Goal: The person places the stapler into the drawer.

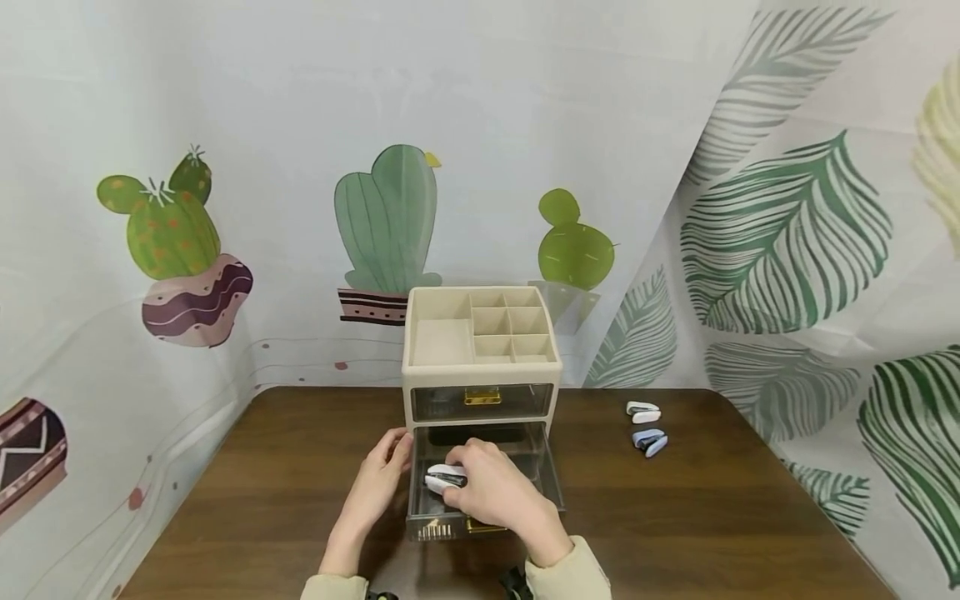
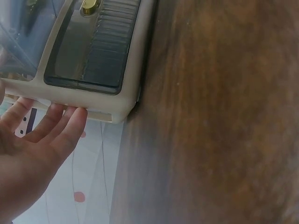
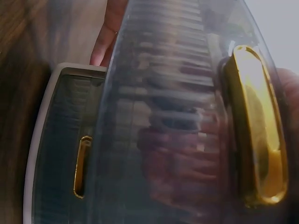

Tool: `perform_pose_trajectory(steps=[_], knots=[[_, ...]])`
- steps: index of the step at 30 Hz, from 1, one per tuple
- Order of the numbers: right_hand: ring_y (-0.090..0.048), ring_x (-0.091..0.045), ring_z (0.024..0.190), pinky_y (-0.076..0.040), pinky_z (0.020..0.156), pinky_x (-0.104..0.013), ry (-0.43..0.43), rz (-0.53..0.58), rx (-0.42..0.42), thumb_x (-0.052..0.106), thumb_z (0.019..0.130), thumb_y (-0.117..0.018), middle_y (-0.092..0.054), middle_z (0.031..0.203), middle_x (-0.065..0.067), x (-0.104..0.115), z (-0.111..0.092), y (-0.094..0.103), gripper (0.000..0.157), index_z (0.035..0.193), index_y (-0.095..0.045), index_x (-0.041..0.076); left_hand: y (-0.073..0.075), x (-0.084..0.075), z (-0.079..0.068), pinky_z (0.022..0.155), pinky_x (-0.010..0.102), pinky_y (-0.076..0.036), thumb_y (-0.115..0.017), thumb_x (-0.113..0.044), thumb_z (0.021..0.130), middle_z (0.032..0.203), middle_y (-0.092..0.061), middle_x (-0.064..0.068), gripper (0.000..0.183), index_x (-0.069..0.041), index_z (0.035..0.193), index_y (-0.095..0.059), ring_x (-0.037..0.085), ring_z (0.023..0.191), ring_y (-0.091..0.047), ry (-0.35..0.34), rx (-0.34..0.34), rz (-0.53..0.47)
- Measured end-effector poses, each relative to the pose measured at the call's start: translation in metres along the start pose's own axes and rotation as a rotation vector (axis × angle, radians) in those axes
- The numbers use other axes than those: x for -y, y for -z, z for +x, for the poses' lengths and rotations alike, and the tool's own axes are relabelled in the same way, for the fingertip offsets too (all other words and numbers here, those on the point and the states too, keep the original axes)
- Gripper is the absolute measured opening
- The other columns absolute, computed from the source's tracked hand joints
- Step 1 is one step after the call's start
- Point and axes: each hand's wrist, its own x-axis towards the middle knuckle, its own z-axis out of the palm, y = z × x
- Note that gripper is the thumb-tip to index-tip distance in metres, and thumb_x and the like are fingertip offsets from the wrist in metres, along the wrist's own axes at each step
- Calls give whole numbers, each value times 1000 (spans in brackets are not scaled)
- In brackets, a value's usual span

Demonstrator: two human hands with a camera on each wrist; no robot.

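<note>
A cream desktop drawer organizer (image 1: 482, 377) stands on the table with its middle clear drawer (image 1: 438, 529) pulled out. Inside that drawer, my right hand (image 1: 495, 485) grips a small white stapler (image 1: 444, 477) between thumb and fingers. My left hand (image 1: 377, 479) rests against the organizer's left side near the drawer. In the left wrist view, its fingers (image 2: 67, 133) lie extended along the cream side wall. The right wrist view sees the drawer from below, with its gold handle (image 3: 257, 123) in front; the right hand is only blurrily visible through the clear plastic.
To the right on the brown table (image 1: 675, 517) lie another white stapler (image 1: 642, 412) and a blue stapler (image 1: 649, 442). The organizer's top has several compartments (image 1: 442, 342). A shut upper drawer (image 1: 438, 403) has a gold handle. A patterned curtain (image 1: 487, 108) hangs behind.
</note>
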Motion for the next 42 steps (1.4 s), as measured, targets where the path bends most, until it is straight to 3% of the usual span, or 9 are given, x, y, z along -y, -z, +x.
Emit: perform_pose_trajectory(steps=[6, 12, 18, 24, 29, 35, 42], knots=[[-45, -10, 70, -39, 61, -24, -31, -37, 84, 26, 68, -72, -50, 78, 7, 4, 7, -1, 24, 88, -62, 16, 2, 0, 0, 76, 29, -47, -43, -50, 86, 97, -57, 4, 39, -22, 111, -53, 15, 89, -57, 9, 1, 8], [-44, -10, 66, -38, 55, -25, -57, -79, 94, 26, 64, -74, -48, 73, 8, 4, 11, -3, 25, 83, -60, 19, 1, -2, -1, 76, 30, -47, -42, -51, 86, 99, -57, 5, 40, -22, 111, -53, 15, 90, -57, 17, -1, 19], [-50, -12, 80, -43, 64, -29, -69, -95, 58, 39, 65, -74, -53, 88, 7, 6, 9, -5, 40, 98, -60, 21, 3, -1, 0, 76, 29, -47, -42, -51, 86, 98, -58, 5, 39, -22, 110, -53, 15, 90, -56, 9, -4, 15], [-48, -18, 98, -44, 72, -42, -79, -85, 19, 56, 65, -67, -52, 108, 3, 6, 3, -1, 61, 114, -56, 22, 2, -1, -1, 77, 29, -47, -42, -51, 86, 98, -57, 4, 39, -23, 111, -53, 15, 90, -56, 13, 6, 14], [-45, -21, 106, -41, 80, -44, -37, -50, 6, 62, 70, -57, -48, 119, 2, 2, -8, 9, 63, 119, -53, 22, 0, 0, -1, 76, 28, -47, -43, -50, 87, 97, -57, 4, 38, -22, 111, -53, 15, 89, -56, 3, 0, 3], [-44, -16, 109, -38, 88, -37, 62, 22, -15, 57, 76, -55, -48, 119, 4, -13, -29, 29, 58, 120, -52, 19, -4, 4, -4, 75, 27, -47, -42, -48, 88, 97, -57, 6, 40, -19, 113, -52, 16, 88, -57, -4, 7, 17], [-50, -4, 99, -41, 85, -28, 106, 125, -179, 45, 78, -61, -51, 113, 14, -47, -49, 58, 45, 116, -54, 21, -1, -3, -3, 75, 27, -48, -42, -46, 89, 95, -57, 7, 40, -16, 113, -52, 16, 87, -58, -21, -7, 36]])
